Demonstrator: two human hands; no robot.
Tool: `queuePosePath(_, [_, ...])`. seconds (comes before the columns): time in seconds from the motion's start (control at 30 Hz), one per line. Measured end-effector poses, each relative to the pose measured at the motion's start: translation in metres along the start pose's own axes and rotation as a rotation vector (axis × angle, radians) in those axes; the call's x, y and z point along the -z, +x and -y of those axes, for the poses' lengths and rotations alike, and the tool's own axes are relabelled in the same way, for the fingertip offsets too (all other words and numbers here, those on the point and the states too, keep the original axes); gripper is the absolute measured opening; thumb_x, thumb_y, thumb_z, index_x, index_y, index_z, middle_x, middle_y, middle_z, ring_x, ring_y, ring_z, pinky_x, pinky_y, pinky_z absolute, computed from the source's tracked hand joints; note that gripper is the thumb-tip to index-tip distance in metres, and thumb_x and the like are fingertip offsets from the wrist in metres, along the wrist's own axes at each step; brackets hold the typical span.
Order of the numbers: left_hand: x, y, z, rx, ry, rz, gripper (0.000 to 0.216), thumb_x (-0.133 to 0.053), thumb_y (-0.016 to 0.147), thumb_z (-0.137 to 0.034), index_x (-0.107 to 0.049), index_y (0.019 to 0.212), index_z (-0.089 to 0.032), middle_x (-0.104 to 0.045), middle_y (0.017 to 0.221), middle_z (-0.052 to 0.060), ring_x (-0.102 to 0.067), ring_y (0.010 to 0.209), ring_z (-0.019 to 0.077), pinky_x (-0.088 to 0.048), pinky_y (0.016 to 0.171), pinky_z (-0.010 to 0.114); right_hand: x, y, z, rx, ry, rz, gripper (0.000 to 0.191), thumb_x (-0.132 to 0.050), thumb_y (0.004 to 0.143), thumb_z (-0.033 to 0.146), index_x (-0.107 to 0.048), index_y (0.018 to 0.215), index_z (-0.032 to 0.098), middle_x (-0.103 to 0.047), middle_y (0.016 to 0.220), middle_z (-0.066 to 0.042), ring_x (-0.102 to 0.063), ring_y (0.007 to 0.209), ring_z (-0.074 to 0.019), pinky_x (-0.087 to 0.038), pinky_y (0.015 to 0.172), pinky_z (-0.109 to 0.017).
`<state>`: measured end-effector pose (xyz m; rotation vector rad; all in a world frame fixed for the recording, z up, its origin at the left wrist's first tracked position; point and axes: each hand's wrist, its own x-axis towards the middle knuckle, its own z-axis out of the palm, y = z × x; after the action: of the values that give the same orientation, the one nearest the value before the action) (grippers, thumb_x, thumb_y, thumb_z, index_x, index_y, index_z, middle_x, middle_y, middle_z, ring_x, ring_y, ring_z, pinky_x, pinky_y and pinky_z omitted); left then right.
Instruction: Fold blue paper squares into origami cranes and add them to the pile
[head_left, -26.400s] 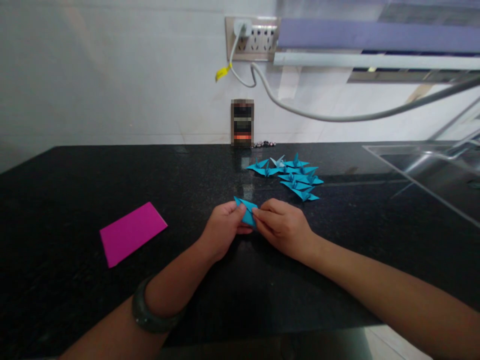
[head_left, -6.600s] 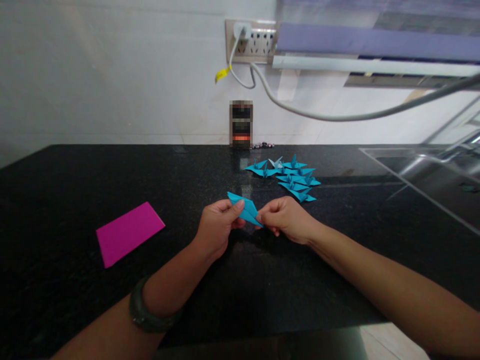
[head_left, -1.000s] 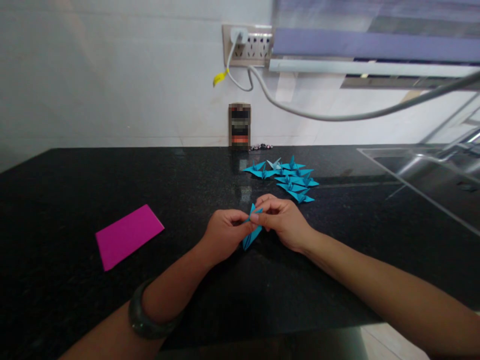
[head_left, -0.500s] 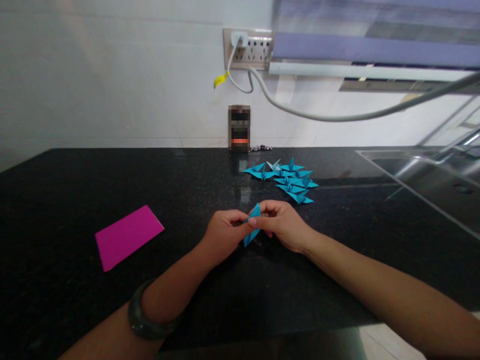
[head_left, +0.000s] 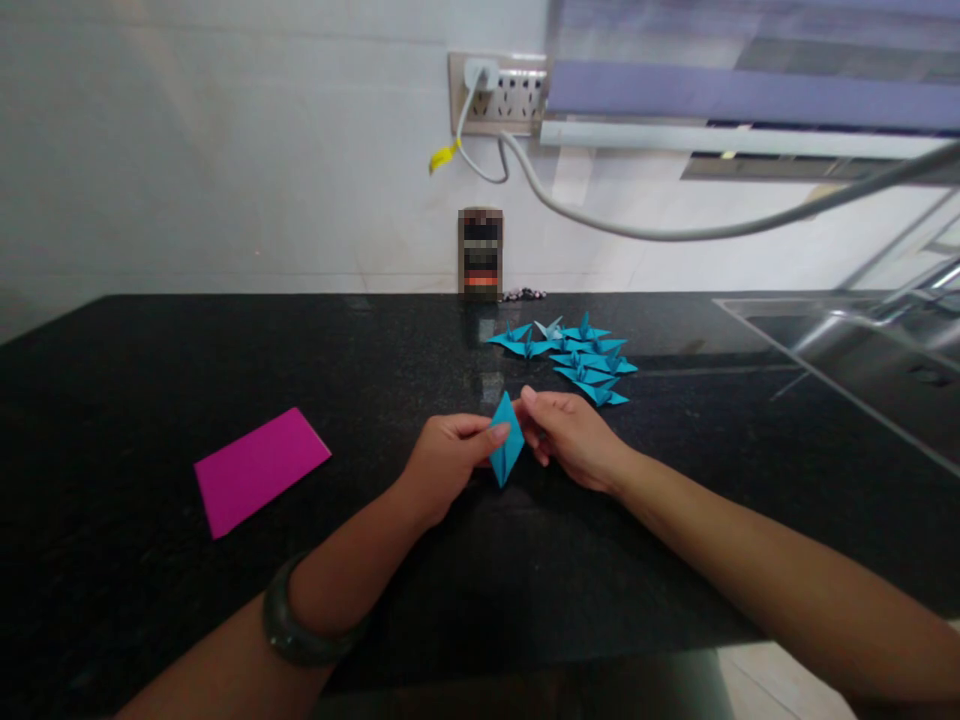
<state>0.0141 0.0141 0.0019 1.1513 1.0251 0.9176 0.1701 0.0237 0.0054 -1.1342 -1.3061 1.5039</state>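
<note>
A folded piece of blue origami paper [head_left: 510,455], diamond-shaped with a crease down its middle, stands upright over the counter. My left hand [head_left: 450,455] pinches it, thumb across the front and fingers behind. Close to its right edge is my right hand [head_left: 574,435], its thumb off the paper and its fingers loosely curled; whether a fingertip still touches the edge is hard to see. Beyond my hands, several folded blue paper cranes [head_left: 589,360] lie grouped on the counter, and a paler crane [head_left: 550,328] is among them at the back.
A stack of magenta paper [head_left: 262,470] lies to the left on the black countertop [head_left: 360,370]. By the wall stands a blurred-out upright object [head_left: 481,255] with a beaded string [head_left: 523,294]. A sink [head_left: 862,350] is at right; a cable [head_left: 637,235] hangs above.
The blue paper has turned so its broad diamond face shows. My right thumb has come off the paper and that hand has drawn slightly right; my left hand keeps its pinch.
</note>
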Motion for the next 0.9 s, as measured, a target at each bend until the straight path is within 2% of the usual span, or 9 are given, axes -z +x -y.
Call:
queuePosePath(0.03, [0.001, 0.001, 0.001, 0.007, -0.063, 0.002, 0.024, -0.065, 0.069, -0.037, -0.069, 0.068, -0.014, -0.064, 0.064, 0.003, -0.055, 0.059, 0.0119, -0.044, 0.061, 0.025, 0.001, 0.000, 0.000, 0.004, -0.056, 0.019, 0.041, -0.061, 0.069, 0.054, -0.057, 0.061, 0.015, -0.043, 0.047, 0.006, -0.036, 0.039, -0.0045, -0.029, 0.034, -0.017])
queuePosePath(0.13, [0.004, 0.005, 0.002, -0.009, -0.130, -0.092, 0.025, -0.067, 0.068, -0.037, -0.068, 0.066, -0.013, -0.060, 0.058, 0.001, -0.049, 0.053, 0.0082, -0.040, 0.054, 0.022, 0.003, 0.001, 0.001, -0.009, -0.208, 0.092, 0.033, -0.070, 0.063, 0.044, -0.056, 0.060, 0.014, -0.046, 0.049, 0.006, -0.038, 0.041, -0.0040, -0.031, 0.037, -0.016])
queuePosePath(0.27, [0.007, 0.006, 0.002, -0.050, -0.111, -0.101, 0.027, -0.067, 0.067, -0.039, -0.065, 0.062, -0.012, -0.052, 0.051, -0.002, -0.044, 0.048, 0.0065, -0.039, 0.050, 0.020, 0.005, 0.004, 0.006, -0.007, -0.306, 0.097, 0.028, -0.064, 0.068, 0.039, -0.054, 0.059, 0.015, -0.045, 0.047, 0.006, -0.038, 0.041, -0.0045, -0.031, 0.038, -0.017])
queuePosePath(0.43, [0.010, 0.009, -0.001, -0.083, -0.079, -0.167, 0.026, -0.074, 0.058, -0.035, -0.063, 0.063, -0.012, -0.052, 0.046, -0.003, -0.044, 0.043, 0.0063, -0.035, 0.044, 0.019, 0.003, 0.008, 0.017, -0.039, -0.462, 0.226, 0.024, -0.059, 0.072, 0.036, -0.053, 0.061, 0.016, -0.044, 0.049, 0.006, -0.038, 0.041, -0.0054, -0.032, 0.039, -0.018])
queuePosePath(0.53, [0.013, 0.012, -0.001, -0.112, -0.113, -0.271, 0.027, -0.074, 0.057, -0.035, -0.062, 0.062, -0.012, -0.054, 0.046, -0.003, -0.045, 0.043, 0.0065, -0.036, 0.045, 0.020, -0.005, 0.010, 0.018, 0.019, -0.424, 0.182, 0.024, -0.061, 0.071, 0.039, -0.054, 0.068, 0.016, -0.046, 0.054, 0.006, -0.042, 0.045, -0.0065, -0.035, 0.040, -0.018])
queuePosePath(0.63, [0.013, 0.014, 0.000, -0.143, -0.135, -0.348, 0.030, -0.074, 0.056, -0.039, -0.062, 0.061, -0.012, -0.055, 0.046, -0.002, -0.047, 0.043, 0.0070, -0.038, 0.045, 0.020, -0.013, 0.012, 0.012, 0.064, -0.415, 0.065, 0.025, -0.067, 0.066, 0.037, -0.053, 0.066, 0.016, -0.048, 0.053, 0.005, -0.042, 0.044, -0.0065, -0.033, 0.039, -0.018])
queuePosePath(0.77, [0.012, 0.015, 0.002, -0.123, -0.166, -0.339, 0.033, -0.074, 0.056, -0.042, -0.063, 0.062, -0.012, -0.056, 0.048, -0.002, -0.049, 0.044, 0.0076, -0.040, 0.047, 0.021, -0.014, 0.013, 0.004, 0.142, -0.375, -0.062, 0.026, -0.061, 0.072, 0.038, -0.053, 0.061, 0.016, -0.049, 0.052, 0.004, -0.038, 0.043, -0.0057, -0.029, 0.039, -0.018])
queuePosePath(0.9, [0.011, 0.013, 0.002, -0.088, -0.154, -0.307, 0.031, -0.074, 0.056, -0.040, -0.062, 0.062, -0.012, -0.056, 0.046, -0.002, -0.049, 0.043, 0.0075, -0.039, 0.046, 0.020, -0.008, 0.010, 0.004, 0.182, -0.432, -0.056, 0.025, -0.058, 0.075, 0.035, -0.052, 0.060, 0.016, -0.044, 0.049, 0.005, -0.037, 0.043, -0.0056, -0.027, 0.040, -0.018])
